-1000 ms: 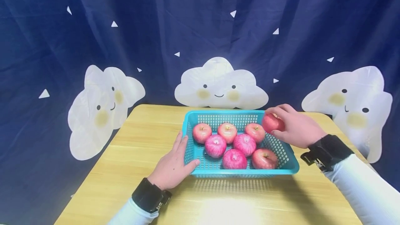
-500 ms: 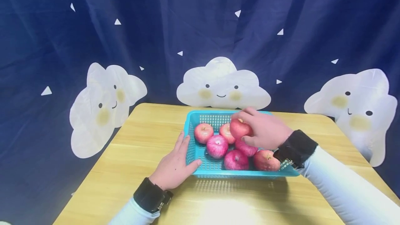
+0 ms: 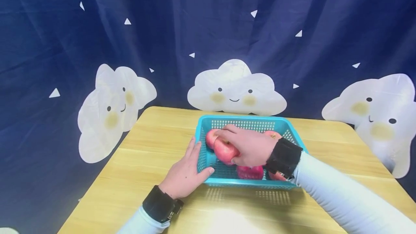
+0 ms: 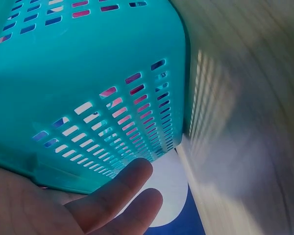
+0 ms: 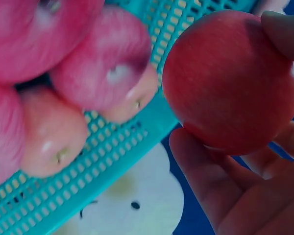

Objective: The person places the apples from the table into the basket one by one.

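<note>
A turquoise plastic basket (image 3: pixel 250 182) holds several red and pink apples, some of them hidden under my right arm. My right hand (image 3: pixel 251 145) grips a red apple (image 3: pixel 225 151) above the left part of the basket. The right wrist view shows that apple (image 5: pixel 230 81) between my thumb and fingers, with other apples (image 5: pixel 100 63) in the basket beside it. Against the basket's left side lies my left hand (image 3: pixel 183 176). Its thumb rests on the front left corner of the rim. In the left wrist view its straight fingers (image 4: pixel 120 193) run along the slotted outer wall (image 4: pixel 78 54).
The basket stands on a light wooden table (image 3: pixel 152 133), toward its back edge. Behind the table hangs a dark blue curtain (image 3: pixel 175 21) printed with white clouds (image 3: pixel 235 93) and triangles.
My right hand has carried the apple leftward from the basket's right end across to its left part. The left hand has stayed at the basket's left side. The head view has shifted slightly.
</note>
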The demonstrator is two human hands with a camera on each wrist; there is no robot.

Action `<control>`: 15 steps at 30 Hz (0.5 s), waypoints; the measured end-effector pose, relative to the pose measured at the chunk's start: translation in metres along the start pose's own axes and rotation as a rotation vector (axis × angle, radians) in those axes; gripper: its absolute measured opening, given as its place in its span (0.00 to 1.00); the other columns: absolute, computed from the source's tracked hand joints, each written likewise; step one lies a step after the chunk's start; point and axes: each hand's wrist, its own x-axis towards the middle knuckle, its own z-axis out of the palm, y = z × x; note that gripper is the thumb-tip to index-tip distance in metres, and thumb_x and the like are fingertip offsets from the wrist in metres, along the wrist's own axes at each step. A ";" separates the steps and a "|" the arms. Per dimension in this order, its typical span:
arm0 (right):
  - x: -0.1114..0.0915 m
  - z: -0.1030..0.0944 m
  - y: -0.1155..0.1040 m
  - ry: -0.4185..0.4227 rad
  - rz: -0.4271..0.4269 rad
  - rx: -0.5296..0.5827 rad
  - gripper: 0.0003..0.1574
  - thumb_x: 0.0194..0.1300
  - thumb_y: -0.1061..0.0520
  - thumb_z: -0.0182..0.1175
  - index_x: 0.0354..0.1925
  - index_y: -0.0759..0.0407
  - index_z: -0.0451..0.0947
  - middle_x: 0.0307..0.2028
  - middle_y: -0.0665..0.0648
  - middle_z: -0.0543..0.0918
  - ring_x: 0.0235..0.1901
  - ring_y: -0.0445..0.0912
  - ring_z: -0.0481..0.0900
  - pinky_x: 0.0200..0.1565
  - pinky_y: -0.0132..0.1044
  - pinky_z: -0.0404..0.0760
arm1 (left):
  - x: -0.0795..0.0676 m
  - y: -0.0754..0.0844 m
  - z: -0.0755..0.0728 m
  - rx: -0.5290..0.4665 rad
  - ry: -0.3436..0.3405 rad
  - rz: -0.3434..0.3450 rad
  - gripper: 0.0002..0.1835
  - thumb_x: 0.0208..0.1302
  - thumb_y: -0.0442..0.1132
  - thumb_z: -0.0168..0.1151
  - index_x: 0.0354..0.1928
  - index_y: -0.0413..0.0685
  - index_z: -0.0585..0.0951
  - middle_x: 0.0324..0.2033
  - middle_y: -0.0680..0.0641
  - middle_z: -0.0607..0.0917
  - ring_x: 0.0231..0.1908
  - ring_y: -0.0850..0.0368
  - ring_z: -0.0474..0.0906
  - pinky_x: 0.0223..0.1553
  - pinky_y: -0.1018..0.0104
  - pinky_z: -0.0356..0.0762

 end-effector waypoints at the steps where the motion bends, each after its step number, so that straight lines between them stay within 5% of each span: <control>1: 0.003 0.003 -0.002 -0.008 -0.020 0.000 0.54 0.42 0.49 0.74 0.66 0.47 0.61 0.56 0.47 0.67 0.46 0.37 0.69 0.47 0.38 0.78 | 0.000 0.000 0.000 -0.001 0.001 0.001 0.51 0.59 0.74 0.44 0.74 0.49 0.48 0.73 0.48 0.41 0.56 0.51 0.69 0.44 0.48 0.79; 6: 0.014 0.020 -0.009 -0.087 -0.078 -0.041 0.53 0.43 0.49 0.72 0.67 0.51 0.61 0.60 0.50 0.66 0.46 0.39 0.70 0.42 0.34 0.79 | 0.000 -0.002 0.001 -0.003 0.005 -0.002 0.51 0.58 0.75 0.43 0.74 0.49 0.48 0.73 0.49 0.41 0.57 0.51 0.68 0.44 0.48 0.79; 15: 0.028 0.044 -0.011 -0.152 -0.192 -0.077 0.44 0.44 0.47 0.73 0.59 0.47 0.67 0.50 0.45 0.71 0.44 0.37 0.70 0.43 0.30 0.78 | 0.000 0.000 0.000 -0.009 0.013 0.013 0.51 0.59 0.74 0.45 0.74 0.51 0.46 0.73 0.49 0.39 0.53 0.55 0.72 0.38 0.57 0.80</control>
